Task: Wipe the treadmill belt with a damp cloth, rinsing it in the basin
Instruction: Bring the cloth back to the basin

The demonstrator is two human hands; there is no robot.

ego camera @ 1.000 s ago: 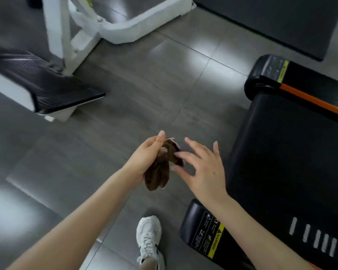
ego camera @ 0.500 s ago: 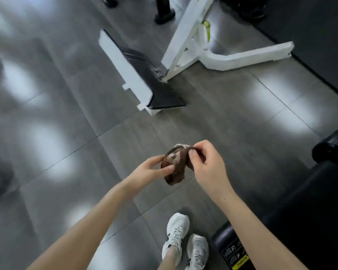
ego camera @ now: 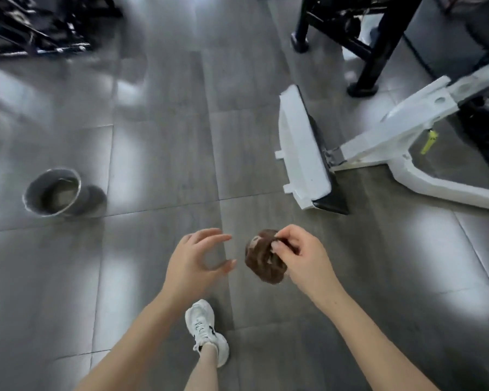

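A bunched brown cloth [ego camera: 263, 261] hangs above the grey floor, pinched at its top by my right hand [ego camera: 302, 258]. My left hand [ego camera: 194, 258] is just left of the cloth, fingers spread and loosely curved, holding nothing. A round metal basin [ego camera: 30, 193] stands on the floor at the left, well away from both hands. The treadmill is out of view.
A white exercise bench [ego camera: 302, 153] with a black pad lies on the floor to the right of the hands. Black machine legs [ego camera: 364, 60] stand behind it, and dark equipment [ego camera: 37, 29] fills the top left. My white shoe [ego camera: 205, 331] is on the tiles below.
The view has swung left, off the treadmill, and the basin has come into sight. My left hand let go of the cloth; my right hand alone holds it.
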